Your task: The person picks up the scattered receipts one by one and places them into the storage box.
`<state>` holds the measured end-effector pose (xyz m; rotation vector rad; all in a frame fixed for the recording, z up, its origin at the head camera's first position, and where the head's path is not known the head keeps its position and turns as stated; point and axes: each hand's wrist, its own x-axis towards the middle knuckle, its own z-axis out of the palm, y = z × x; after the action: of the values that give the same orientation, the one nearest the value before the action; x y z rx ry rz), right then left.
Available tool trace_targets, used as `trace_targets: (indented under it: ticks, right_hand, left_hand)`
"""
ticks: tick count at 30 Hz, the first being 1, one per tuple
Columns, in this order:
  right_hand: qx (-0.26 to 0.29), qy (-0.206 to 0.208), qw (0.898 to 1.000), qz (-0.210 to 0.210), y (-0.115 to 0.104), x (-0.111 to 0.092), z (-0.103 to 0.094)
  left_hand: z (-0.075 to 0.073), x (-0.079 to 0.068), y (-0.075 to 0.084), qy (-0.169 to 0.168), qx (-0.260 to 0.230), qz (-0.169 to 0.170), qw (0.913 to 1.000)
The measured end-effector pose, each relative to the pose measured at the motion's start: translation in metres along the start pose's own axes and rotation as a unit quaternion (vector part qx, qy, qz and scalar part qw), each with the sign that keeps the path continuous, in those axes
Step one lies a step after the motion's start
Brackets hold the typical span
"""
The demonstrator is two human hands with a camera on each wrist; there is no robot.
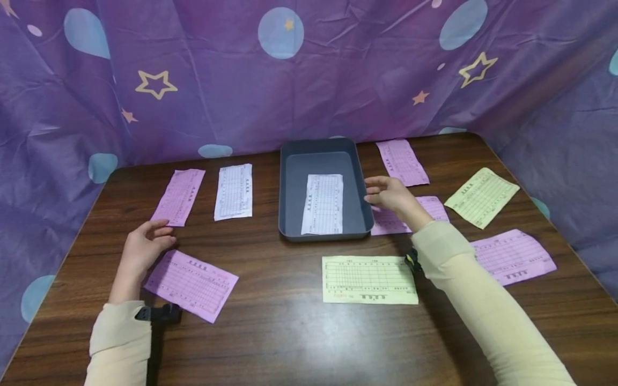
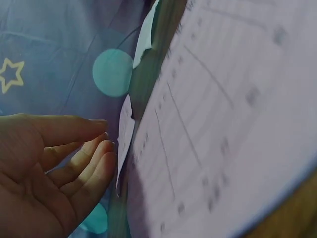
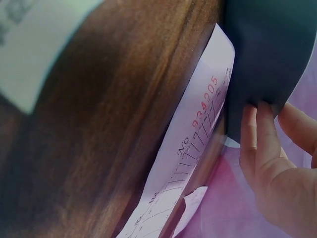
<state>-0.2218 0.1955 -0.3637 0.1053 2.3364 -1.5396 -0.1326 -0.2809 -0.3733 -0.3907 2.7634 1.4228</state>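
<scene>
Right wrist view: read "No" in dark print, then "934205" in red, on pink slip (image 3: 184,146) beside grey tray (image 3: 272,49). Head view: noted print on yellow-green slip (image 1: 369,280) and white slip (image 1: 322,205), too small to read. Left wrist view: saw blurred, illegible characters on foreground pink sheet (image 2: 223,109).

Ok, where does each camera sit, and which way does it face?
Head: worn on the head, looking forward and down at the table and gray tray; left hand, right hand and sleeves show.
Left wrist: worn there, looking past a close pink slip toward the curtain; the left hand shows.
Right wrist: worn there, looking across the table at the tray's outer side; the right hand shows.
Shared: head and right wrist both show the right hand at the tray.
</scene>
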Motion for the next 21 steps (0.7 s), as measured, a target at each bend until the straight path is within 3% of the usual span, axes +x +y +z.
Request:
trace_targets:
  ticks: [7, 14, 21]
  right_hand:
    - [-0.015, 0.003, 1.0, 0.01, -0.002, 0.0, 0.0]
    - [-0.021, 0.003, 1.0, 0.016, -0.004, -0.002, 0.001]
    - [-0.017, 0.002, 1.0, 0.02, -0.004, -0.002, 0.001]
  left_hand:
    - [-0.008, -0.002, -0.015, -0.037, 0.069, 0.004, 0.997]
    - [-0.011, -0.003, -0.02, -0.066, 0.087, 0.012, 0.994]
    - [-0.01, -0.002, -0.016, -0.058, 0.159, 0.028, 0.9852]
